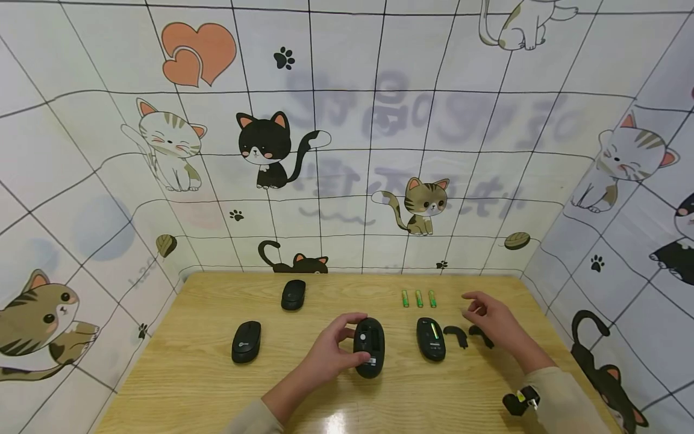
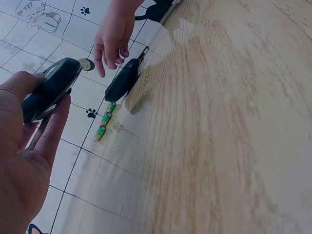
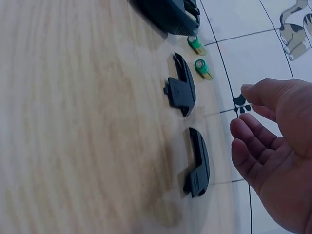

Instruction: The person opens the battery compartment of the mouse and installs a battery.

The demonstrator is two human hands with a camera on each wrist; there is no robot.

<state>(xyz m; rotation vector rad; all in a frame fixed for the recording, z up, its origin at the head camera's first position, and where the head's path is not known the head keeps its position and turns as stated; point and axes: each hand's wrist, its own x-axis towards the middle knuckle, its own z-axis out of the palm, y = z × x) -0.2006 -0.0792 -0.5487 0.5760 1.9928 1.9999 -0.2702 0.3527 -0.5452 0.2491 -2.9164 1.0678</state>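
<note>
My left hand (image 1: 333,349) grips a black computer mouse (image 1: 374,361) between thumb and fingers, its underside facing up and its battery compartment uncovered. In the left wrist view the mouse (image 2: 52,90) is raised off the table. My right hand (image 1: 493,319) hovers over two black battery covers (image 1: 456,333) on the table. Its fingers (image 3: 253,134) are loosely bent with nothing between them. Between the hands lies a second upturned mouse (image 1: 432,346), a green battery (image 1: 435,330) showing in its compartment. Three green batteries (image 1: 419,298) stand in a row behind it.
Two more black mice lie right side up on the left, one nearer (image 1: 246,342) and one farther back (image 1: 293,295). The wooden table (image 1: 217,398) ends at a cat-patterned cloth wall (image 1: 347,241) behind and at both sides.
</note>
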